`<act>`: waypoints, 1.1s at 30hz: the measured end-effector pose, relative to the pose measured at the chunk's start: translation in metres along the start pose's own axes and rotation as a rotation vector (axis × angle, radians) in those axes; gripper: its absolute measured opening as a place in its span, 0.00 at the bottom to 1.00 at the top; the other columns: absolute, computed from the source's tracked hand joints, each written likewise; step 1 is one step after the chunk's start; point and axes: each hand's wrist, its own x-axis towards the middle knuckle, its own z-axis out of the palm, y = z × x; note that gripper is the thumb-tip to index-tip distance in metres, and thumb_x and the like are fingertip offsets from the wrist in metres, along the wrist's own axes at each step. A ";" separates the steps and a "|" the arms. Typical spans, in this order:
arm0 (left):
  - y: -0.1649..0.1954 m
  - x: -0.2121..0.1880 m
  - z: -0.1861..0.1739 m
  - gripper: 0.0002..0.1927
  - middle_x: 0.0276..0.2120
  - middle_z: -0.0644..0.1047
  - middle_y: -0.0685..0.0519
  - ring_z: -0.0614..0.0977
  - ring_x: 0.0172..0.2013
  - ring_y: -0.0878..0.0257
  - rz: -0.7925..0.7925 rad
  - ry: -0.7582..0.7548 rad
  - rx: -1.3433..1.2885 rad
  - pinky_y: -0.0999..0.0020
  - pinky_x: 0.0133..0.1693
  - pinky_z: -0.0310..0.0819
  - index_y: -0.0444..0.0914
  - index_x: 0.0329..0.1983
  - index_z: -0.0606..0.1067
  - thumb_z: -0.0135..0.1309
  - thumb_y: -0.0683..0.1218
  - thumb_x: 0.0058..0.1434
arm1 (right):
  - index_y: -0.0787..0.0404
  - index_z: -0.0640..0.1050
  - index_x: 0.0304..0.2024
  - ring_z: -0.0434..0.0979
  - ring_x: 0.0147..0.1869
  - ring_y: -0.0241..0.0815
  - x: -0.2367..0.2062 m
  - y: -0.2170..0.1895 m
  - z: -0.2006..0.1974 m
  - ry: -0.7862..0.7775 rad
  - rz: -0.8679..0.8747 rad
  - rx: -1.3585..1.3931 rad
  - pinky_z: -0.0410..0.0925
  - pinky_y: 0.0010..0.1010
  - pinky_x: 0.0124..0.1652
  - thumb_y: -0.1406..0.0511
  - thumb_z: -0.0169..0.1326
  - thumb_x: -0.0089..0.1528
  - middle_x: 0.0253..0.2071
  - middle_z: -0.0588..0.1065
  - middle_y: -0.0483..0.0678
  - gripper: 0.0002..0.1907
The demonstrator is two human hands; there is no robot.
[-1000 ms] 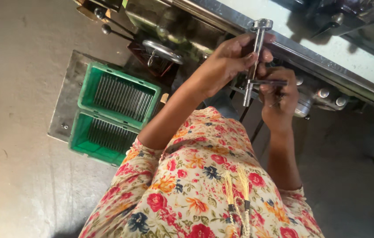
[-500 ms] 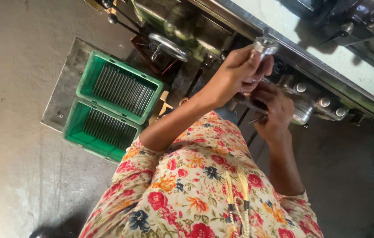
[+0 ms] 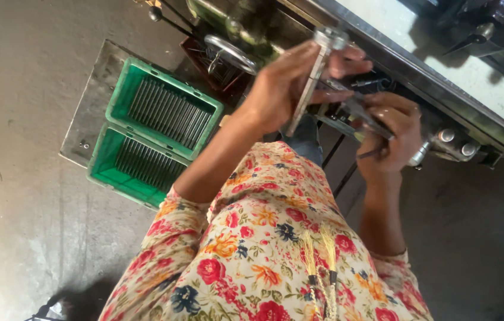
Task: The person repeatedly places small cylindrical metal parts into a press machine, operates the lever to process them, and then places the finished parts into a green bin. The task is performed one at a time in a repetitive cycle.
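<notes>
My left hand [image 3: 281, 89] is closed around a long silver metal rod [image 3: 310, 83] with a round head at its top end; the rod tilts slightly, head away from me. My right hand [image 3: 391, 139] grips a dark metal tool [image 3: 356, 113] whose tip lies against the rod's lower part. Both hands are raised in front of a machine bed [image 3: 442, 71]. My floral sleeves and top fill the lower part of the view.
Two green plastic crates [image 3: 122, 89] [image 3: 100, 160] with rows of metal rods sit on a steel plate [image 3: 94, 83] on the concrete floor at left. A handwheel [image 3: 231, 52] and a ball-ended lever [image 3: 155, 13] stick out of the machine. Round knobs [image 3: 454, 139] line its front.
The rod has gone from upright to tilted in my left hand. My right hand with the dark tool has stayed against it, and both hands now sit lower and nearer me.
</notes>
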 end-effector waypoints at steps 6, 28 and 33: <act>-0.018 0.011 0.019 0.25 0.58 0.78 0.45 0.80 0.61 0.55 0.092 -0.156 0.071 0.62 0.66 0.76 0.33 0.67 0.71 0.40 0.55 0.81 | 0.61 0.69 0.51 0.80 0.51 0.57 0.026 -0.013 0.012 -0.042 -0.191 -0.195 0.74 0.43 0.46 0.69 0.52 0.72 0.52 0.74 0.60 0.06; -0.054 0.006 0.023 0.24 0.55 0.77 0.49 0.78 0.56 0.59 0.104 0.104 0.264 0.64 0.58 0.76 0.37 0.72 0.65 0.51 0.47 0.75 | 0.65 0.72 0.47 0.85 0.46 0.51 0.025 -0.015 0.004 -0.052 -0.260 -0.405 0.76 0.37 0.40 0.69 0.64 0.67 0.51 0.79 0.59 0.13; -0.041 -0.008 0.019 0.22 0.44 0.78 0.51 0.74 0.38 0.62 0.147 0.044 0.571 0.67 0.40 0.71 0.37 0.68 0.69 0.52 0.46 0.73 | 0.63 0.73 0.46 0.84 0.45 0.47 0.022 -0.014 -0.010 -0.101 -0.319 -0.384 0.74 0.35 0.39 0.68 0.64 0.66 0.51 0.80 0.56 0.13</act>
